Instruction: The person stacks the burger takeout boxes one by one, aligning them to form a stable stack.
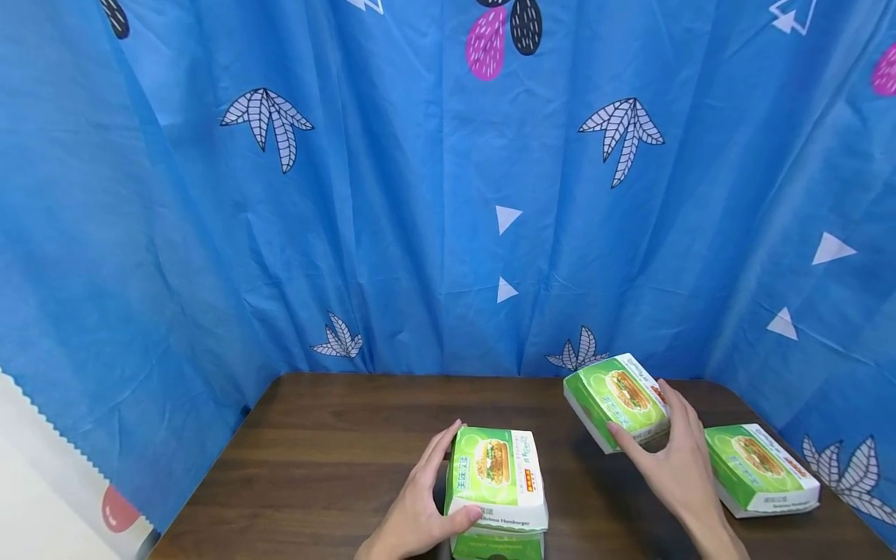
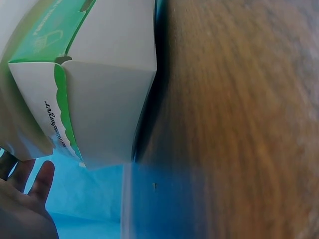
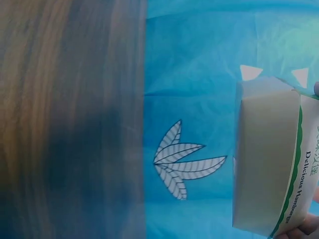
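A person's left hand [image 1: 420, 498] clasps the middle box [image 1: 497, 474], a green-and-white hamburger carton, its grip pinching with the thumb at the near left corner and a fingertip at the far left corner. A green panel [image 1: 497, 546] shows directly under the middle box's front edge; whether it belongs to that carton or to another one below cannot be told.

To the right of the middle box and farther back, the right hand [image 1: 675, 463] holds a raised box [image 1: 616, 400] above the desk [image 1: 336, 459]. That grip pinches the carton between the thumb on its near side and fingers on its right, the box turned at an angle to the middle box, its pale underside in sight of the right wrist's camera.

Well to the right of the middle box, a third box [image 1: 759, 463] sits on the desk, untouched, its burger picture facing up and "Delicious Hamburger" printed along its front. Behind the middle box, beyond the dark wood-grained desk, hangs a blue curtain [image 1: 392, 194] patterned with leaves, white triangles and pink drops.
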Demonstrator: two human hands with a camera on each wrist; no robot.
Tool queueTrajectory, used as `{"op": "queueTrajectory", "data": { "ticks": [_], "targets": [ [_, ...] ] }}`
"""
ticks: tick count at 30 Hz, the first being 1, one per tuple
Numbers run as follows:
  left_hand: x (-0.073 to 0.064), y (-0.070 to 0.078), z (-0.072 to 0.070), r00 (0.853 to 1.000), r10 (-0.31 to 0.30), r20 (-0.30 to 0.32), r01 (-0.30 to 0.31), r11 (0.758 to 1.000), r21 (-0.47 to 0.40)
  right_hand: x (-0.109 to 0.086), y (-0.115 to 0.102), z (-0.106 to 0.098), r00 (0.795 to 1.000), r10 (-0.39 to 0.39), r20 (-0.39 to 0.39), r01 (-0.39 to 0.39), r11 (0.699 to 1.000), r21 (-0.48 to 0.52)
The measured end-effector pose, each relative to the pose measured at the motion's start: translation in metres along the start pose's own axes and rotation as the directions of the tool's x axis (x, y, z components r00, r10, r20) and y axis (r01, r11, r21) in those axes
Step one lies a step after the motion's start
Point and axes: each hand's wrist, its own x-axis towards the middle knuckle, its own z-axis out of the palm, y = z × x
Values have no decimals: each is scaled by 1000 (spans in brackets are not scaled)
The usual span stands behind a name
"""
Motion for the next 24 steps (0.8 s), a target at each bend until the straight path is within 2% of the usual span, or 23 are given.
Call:
{"op": "queueTrajectory", "data": {
  "ticks": [7,24],
  "targets": [
    [1,3,-2,998,61,3,-61,997,37,-2,-12,-5,998,-49,34,48,998,29],
    [2,3,-2,999,51,8,-52,998,38,-5,-34,-14,987,-99,130,86,991,101]
  ]
}}
